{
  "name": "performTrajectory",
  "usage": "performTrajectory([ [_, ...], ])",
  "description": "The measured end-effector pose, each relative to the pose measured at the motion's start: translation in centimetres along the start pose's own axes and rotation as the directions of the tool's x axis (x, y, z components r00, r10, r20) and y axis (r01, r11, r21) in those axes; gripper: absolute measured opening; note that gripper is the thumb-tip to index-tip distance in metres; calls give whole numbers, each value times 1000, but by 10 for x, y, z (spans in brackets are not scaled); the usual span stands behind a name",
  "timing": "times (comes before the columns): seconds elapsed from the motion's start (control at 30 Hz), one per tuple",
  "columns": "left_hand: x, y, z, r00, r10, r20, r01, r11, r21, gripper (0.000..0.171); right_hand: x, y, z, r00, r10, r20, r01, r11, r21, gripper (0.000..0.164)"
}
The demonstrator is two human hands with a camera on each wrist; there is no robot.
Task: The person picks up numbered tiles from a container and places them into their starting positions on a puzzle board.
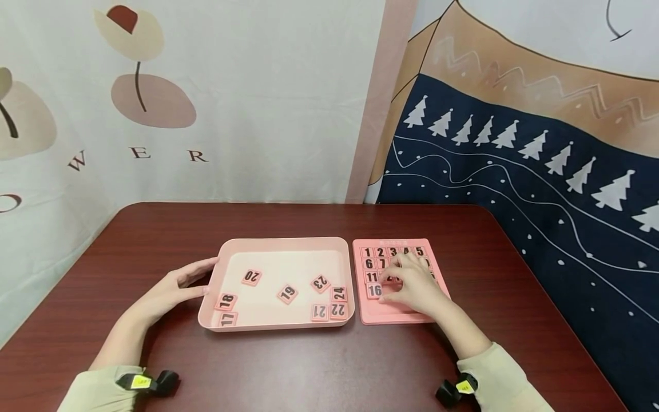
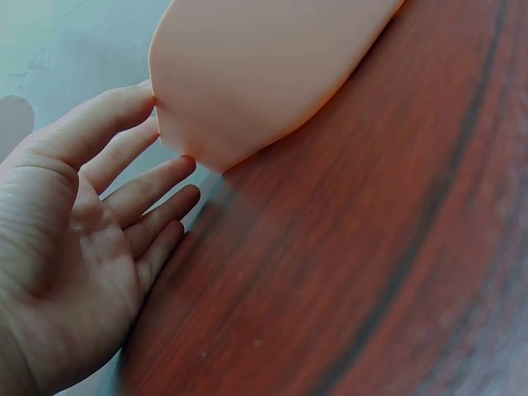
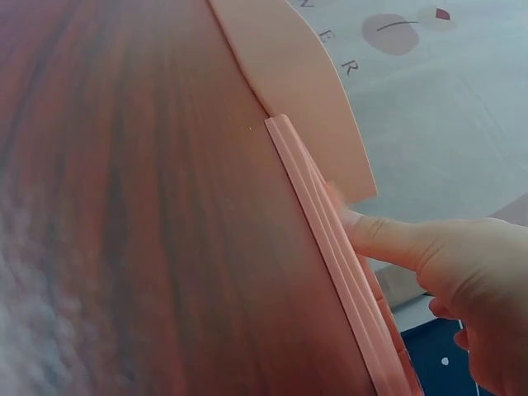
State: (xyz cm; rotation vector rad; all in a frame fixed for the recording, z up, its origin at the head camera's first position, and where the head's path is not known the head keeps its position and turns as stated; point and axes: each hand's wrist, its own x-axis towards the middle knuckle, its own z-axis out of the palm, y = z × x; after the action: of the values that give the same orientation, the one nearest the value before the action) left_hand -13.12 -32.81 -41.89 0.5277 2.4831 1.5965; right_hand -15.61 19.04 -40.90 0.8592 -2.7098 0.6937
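On the left, my left hand [image 1: 167,294] touches the outer wall of a pale pink tray [image 1: 280,243], thumb and fingertips spread along its edge. Loose number tiles lie in the tray, among them 17, 18, 19 [image 1: 287,293] and 20 [image 1: 251,277]. To the right of the tray lies a pink number board [image 1: 368,317] with rows of tiles starting from 1. My right hand [image 1: 414,286] is over this board, thumb and index fingertips apart at the right side of the 16 tile [image 1: 374,290]. The hand covers part of the rows behind it.
Tiles 21, 22, 23 [image 1: 320,283] and 24 gather at the tray's right end. Tray and board stand side by side on a dark red wooden table [image 1: 288,366]. Behind the table hang a pale printed cloth [image 1: 268,114] and a navy cloth with trees [image 1: 489,177].
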Motion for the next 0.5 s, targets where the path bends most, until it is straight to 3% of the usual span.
performTrajectory([
  [0.5,0,0,0,1000,5,1,-5,1000,-4,58,0,-4,1,999,27,23,-26,999,-20,34],
])
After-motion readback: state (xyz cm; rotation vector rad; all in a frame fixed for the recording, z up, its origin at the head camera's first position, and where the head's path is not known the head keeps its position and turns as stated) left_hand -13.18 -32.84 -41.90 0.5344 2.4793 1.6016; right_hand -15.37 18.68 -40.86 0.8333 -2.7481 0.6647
